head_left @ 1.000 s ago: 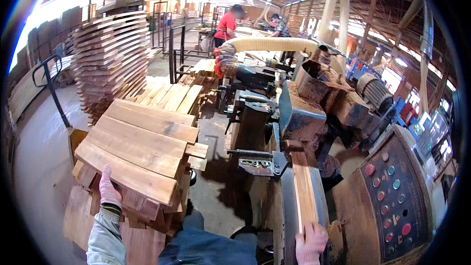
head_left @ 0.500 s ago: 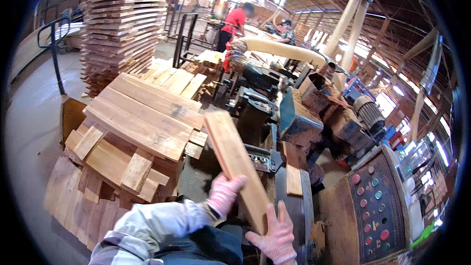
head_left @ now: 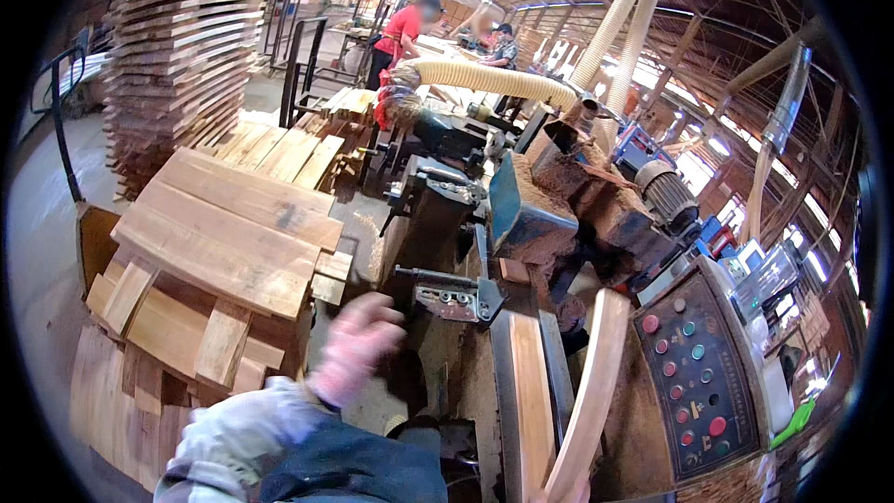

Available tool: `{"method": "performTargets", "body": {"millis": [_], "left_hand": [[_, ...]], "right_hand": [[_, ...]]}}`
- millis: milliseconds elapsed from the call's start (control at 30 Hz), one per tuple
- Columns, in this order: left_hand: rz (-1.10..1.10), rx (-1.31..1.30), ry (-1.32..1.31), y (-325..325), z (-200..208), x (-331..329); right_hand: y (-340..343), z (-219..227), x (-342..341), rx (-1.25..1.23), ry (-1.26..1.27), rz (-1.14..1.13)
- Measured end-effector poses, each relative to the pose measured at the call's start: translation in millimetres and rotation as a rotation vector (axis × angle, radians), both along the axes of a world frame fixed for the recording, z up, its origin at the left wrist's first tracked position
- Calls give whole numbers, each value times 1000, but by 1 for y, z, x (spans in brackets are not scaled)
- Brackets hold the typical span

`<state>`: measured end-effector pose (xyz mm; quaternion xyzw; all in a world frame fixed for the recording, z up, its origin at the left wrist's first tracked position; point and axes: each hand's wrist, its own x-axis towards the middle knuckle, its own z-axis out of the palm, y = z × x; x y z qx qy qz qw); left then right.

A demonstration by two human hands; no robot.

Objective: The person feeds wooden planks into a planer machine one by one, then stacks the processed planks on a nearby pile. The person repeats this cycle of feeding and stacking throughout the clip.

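Note:
My left hand [head_left: 358,349], in a pink-and-white glove, is raised between the board stack and the machine. It is blurred, with loosely spread fingers and nothing in them. At the bottom edge only a sliver of my right hand [head_left: 579,490] shows, at the lower end of a slightly curved wooden board [head_left: 598,377]. That board stands tilted up beside the control panel, and the fingers on it are mostly hidden. Another wooden board [head_left: 531,391] lies lengthwise on the machine bed [head_left: 504,410], just left of the curved one.
Layered boards [head_left: 219,242] are piled at left, before a tall timber stack [head_left: 182,74]. A metal bracket [head_left: 456,303] juts beside the bed. Farther back are sawdust-covered machine housings [head_left: 535,214], a motor [head_left: 666,194] and ribbed hoses [head_left: 498,79]. A button panel [head_left: 698,373] stands right. Co-workers [head_left: 400,37] are beyond.
My left hand has let go of the board and moved left. My right hand has shifted to the bottom edge. A curved board now stands at right, and the view has swung right.

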<state>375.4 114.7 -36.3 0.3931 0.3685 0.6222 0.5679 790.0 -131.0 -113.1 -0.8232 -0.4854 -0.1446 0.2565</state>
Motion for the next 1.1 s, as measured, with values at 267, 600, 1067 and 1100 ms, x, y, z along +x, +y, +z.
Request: {"method": "performTargets", "body": {"millis": [267,600,1067,1100], "left_hand": [[1016,-96,-306,-26,-70,-268],[949,-271,-438,32,-151,-390],[689,24,-79,5,-202,-415],[655,-4,-379,0,-163,-370]], "right_hand": [[261,35,-35,205,190,170],[189,9,-41,-13,177,243],[104,48,-9,-50,-114,577],[126,44,-9,-58,-102,541]]}}
